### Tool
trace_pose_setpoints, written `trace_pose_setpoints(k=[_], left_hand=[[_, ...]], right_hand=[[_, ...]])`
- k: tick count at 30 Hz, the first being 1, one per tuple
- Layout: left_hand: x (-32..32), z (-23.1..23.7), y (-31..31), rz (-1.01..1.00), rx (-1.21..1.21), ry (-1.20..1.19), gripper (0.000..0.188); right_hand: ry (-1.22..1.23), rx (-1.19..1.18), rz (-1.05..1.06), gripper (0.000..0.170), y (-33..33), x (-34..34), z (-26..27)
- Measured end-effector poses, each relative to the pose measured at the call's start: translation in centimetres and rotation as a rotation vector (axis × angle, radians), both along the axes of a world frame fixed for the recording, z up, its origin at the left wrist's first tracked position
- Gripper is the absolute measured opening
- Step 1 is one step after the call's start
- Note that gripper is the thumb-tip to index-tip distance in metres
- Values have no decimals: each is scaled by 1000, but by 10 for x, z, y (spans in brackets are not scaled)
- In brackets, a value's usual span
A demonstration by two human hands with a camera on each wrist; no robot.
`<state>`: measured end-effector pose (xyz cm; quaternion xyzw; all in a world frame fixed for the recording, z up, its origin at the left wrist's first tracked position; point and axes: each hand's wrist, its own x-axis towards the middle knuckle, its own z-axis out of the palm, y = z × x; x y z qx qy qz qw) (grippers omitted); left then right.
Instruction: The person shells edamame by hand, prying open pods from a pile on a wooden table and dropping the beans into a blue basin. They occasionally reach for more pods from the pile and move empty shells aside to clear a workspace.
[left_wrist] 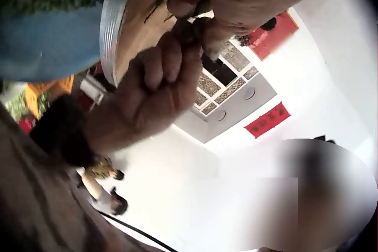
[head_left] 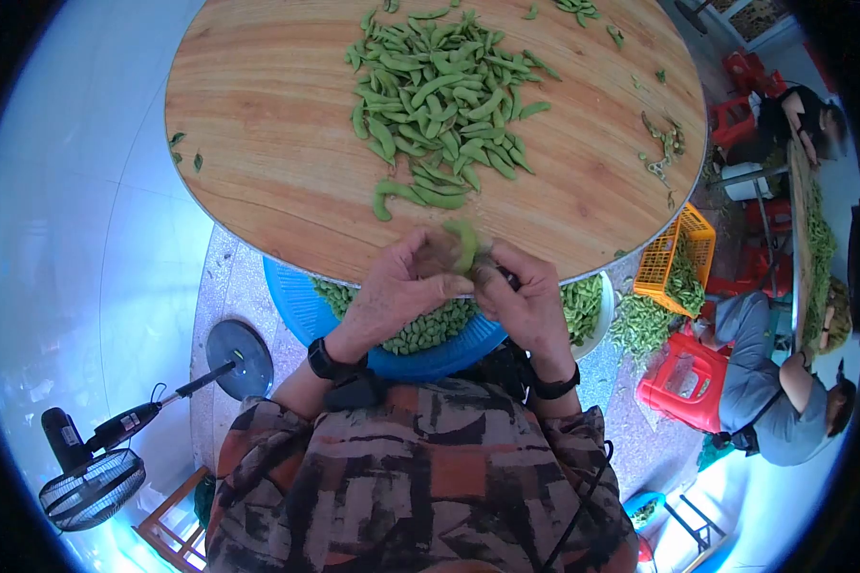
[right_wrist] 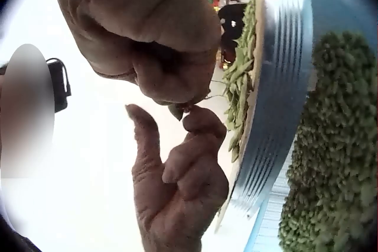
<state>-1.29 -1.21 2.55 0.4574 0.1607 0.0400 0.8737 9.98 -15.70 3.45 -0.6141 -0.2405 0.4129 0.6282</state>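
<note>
A curved green soybean pod, blurred, stands up between my two hands over the table's near edge. My left hand is bent round its lower part, thumb pointing to the right. From the other side my right hand pinches at it, with a small dark object by its fingers. In the right wrist view the left fingers curl up to the right fingertips, where a pod tip shows. Beyond lies a heap of pods on the round wooden table.
Under the table edge sits a blue basin of shelled green beans, beside a white bowl. At right are a yellow crate, a red stool and seated people. A fan stands at lower left.
</note>
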Motion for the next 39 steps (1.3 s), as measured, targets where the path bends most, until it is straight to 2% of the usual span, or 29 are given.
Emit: trace_pose_setpoints(k=[2,3,5,9,11,12,14,15,17,18,20,22,24,26,27,29,32,33,34,35,36,37,38,39], left_hand=[[1,0,2,63,429,64,24],[0,-2,4,64,430,65,24],[-3,-7,8,89,1183,-105,25],[-3,1,-4,105,1098,30,18],[-2,1,-10,185,373,84,28],[-2,0,-9,187,374,84,28],[-4,0,-8,149,142,44,30],[-5,-1,-5,149,143,42,30],[-11,-4,5,-79,393,23,28],[-15,-1,10,-80,393,24,28],[-21,11,20,-363,945,-193,26],[-22,23,27,-365,948,-122,26],[-15,21,30,-360,946,-49,26],[10,10,27,-34,1445,-173,26],[19,6,24,-34,1443,-177,26],[33,2,20,-4,1656,-42,26],[38,3,19,-53,1703,11,21],[38,4,19,-57,1706,8,21],[37,7,18,-17,1527,-68,21],[36,8,17,20,1343,-138,21],[34,5,14,13,1341,-138,21],[31,0,11,8,1146,-110,19],[29,-3,9,8,952,-83,17],[25,-3,7,12,954,-81,17]], right_hand=[[-290,24,-2,21,1,-6,-3],[-289,25,-1,21,3,-7,-2],[-543,53,-69,9,8,-7,-1],[-699,33,-138,14,16,-19,-2],[-871,45,-244,15,22,-27,-2],[-871,47,-243,15,22,-30,-2],[-853,44,-221,24,22,-32,-1],[-855,45,-221,24,20,-28,0],[-727,30,-94,22,5,-7,5],[-690,-15,-12,21,-9,7,11],[-697,-92,159,21,-45,37,29],[-729,-107,280,24,-84,59,32],[-711,-165,279,26,-111,66,36],[-686,-453,120,24,-122,68,40],[-714,-471,39,23,-119,66,42],[-738,-438,33,23,-114,67,39],[-767,-346,-21,24,-91,59,26],[-683,-265,-111,25,-77,52,17],[-599,-185,-202,26,-64,46,11],[-595,-185,-208,26,-50,40,7],[-471,-142,-185,26,-37,33,5],[-347,-98,-159,26,-28,28,3],[-346,-98,-157,26,-23,26,1],[-169,-34,-112,26,-18,24,0]])
